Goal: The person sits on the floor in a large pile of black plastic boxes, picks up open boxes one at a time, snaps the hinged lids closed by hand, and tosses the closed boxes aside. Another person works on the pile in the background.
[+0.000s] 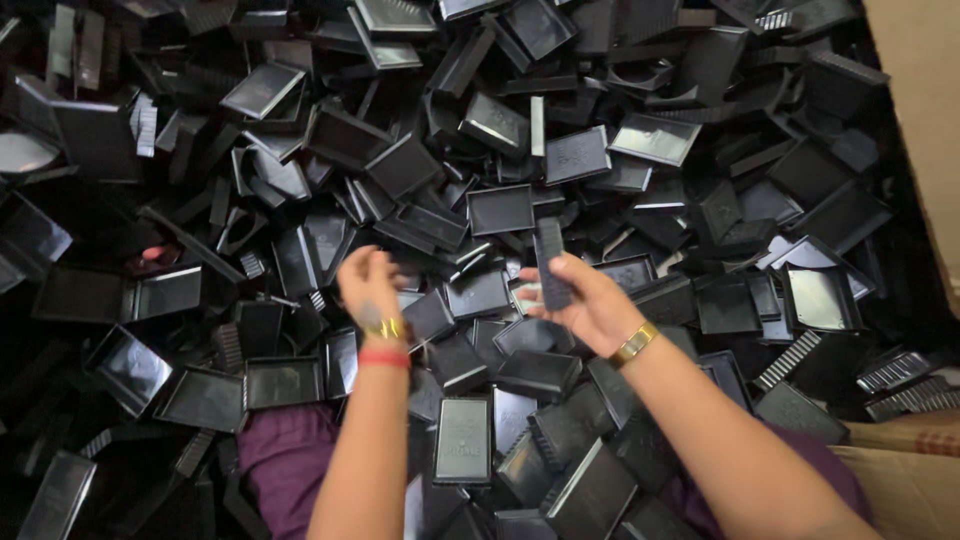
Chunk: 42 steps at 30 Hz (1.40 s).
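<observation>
The person's right hand (590, 300) holds a narrow black plastic strip (550, 262) upright, pinched between thumb and fingers, above a deep heap of black plastic trays (500, 208) and lids that fills nearly the whole view. The left hand (368, 283) hovers just to the left of the strip, fingers loosely curled and blurred; whether it holds anything cannot be told. Both wrists wear gold bangles, and the left also carries a red band (384, 357).

Directly below the strip, shallow rectangular trays lie at all angles, some face up, some on edge, many overlapping. A flat lid with an embossed centre (462, 440) rests below and a little left of the strip, close to the purple garment (285, 455) on the person's lap. Ribbed comb-like pieces (786, 360) lie to the right of the strip, near the cardboard (915, 470) at the frame's edge.

The grip on the strip looks light, only at its lower end, so it could tip or slip out and vanish among the identical black pieces beneath. The heap itself looks unstable: trays propped on edge could slide toward the lap if nearby ones are disturbed. Thin plastic edges may also scrape bare fingers.
</observation>
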Tool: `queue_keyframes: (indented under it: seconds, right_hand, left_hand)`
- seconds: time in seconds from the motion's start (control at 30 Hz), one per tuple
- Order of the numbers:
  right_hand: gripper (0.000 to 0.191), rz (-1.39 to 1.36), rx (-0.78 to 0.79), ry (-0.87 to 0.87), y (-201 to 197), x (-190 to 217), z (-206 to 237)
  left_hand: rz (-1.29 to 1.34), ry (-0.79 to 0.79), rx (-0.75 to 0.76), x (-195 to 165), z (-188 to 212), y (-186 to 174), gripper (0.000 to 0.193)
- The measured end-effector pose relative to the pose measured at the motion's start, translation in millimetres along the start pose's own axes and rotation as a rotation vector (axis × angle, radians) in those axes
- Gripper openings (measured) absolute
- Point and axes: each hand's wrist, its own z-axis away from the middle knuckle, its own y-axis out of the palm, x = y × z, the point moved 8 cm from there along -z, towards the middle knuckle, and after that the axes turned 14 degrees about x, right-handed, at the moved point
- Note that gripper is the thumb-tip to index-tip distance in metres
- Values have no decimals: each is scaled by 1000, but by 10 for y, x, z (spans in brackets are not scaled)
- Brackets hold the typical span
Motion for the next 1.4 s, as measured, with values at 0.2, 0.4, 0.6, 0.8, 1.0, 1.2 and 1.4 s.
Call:
queue_keyframes:
  seconds: [0.2, 0.4, 0.6, 0.8, 1.0, 1.2, 1.4]
  right_hand:
    - [42, -147, -45, -23, -71, 125, -34]
    - [42, -145, -71, -25, -52, 110, -22]
    - [35, -61, -163, -215, -143, 307, 16]
    - [48, 168, 45, -317, 124, 269, 16]
    - [52, 610, 280, -161, 395, 4, 28]
    - [56, 1000, 289, -178, 604, -240, 122]
    - [48, 656, 716, 657, 403, -334, 338]
  left_hand:
    - [-275, -104, 47, -101, -433, 447, 38]
    - [-629, 278, 231, -463, -490, 1060, 42]
    - [-296, 147, 323, -285, -253, 1176, 44]
    - [389, -414, 527, 281, 435, 1201, 63]
    - [392, -341, 310, 395, 912, 750, 75]
    - [-6, -179, 289, 297, 1154, 337, 53]
    - [-338, -197, 690, 297, 1198, 402, 34]
